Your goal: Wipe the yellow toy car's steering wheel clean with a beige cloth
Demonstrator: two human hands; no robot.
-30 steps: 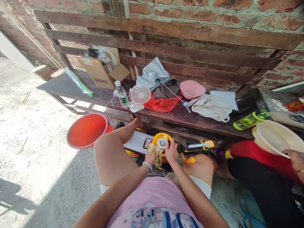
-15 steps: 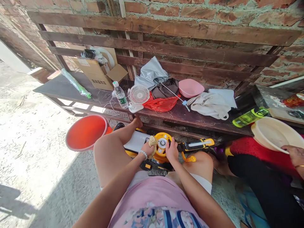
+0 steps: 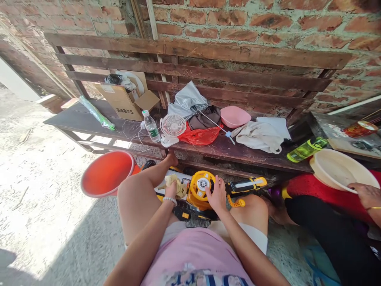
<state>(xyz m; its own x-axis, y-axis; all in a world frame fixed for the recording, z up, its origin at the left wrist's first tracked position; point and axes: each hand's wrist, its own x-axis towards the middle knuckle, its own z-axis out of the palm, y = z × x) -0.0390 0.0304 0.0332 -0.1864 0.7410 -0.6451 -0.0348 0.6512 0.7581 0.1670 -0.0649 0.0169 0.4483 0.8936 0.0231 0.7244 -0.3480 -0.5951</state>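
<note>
Head view down between two bent knees onto a yellow toy car (image 3: 205, 200), set on the floor just under the front edge of the desk (image 3: 89, 119). Left hand (image 3: 171, 192) clenched around a crumpled yellowish cloth (image 3: 177, 184), pressing it onto the toy's white panel just left of the steering wheel (image 3: 201, 184). Right hand (image 3: 218, 194) laid open over the wheel's right rim, fingers stretched out rather than gripping, probably to steady the toy against the push of the cloth. Knees on either side, likely hemming the body in against sliding.

Long axis of the toy running left to right, roughly parallel to the desk edge: white panel toward the orange bucket (image 3: 107, 172), black-and-yellow bar (image 3: 247, 183) toward the right, wheel face turned up at the camera. Front end hard to tell.

On the desk, a small white fan (image 3: 173, 126), a water bottle (image 3: 151, 127), a cardboard box (image 3: 125, 101) and a pink bowl (image 3: 235, 116). Far right, another person's hand (image 3: 367, 194) on the rim of a cream basin (image 3: 336, 171).
</note>
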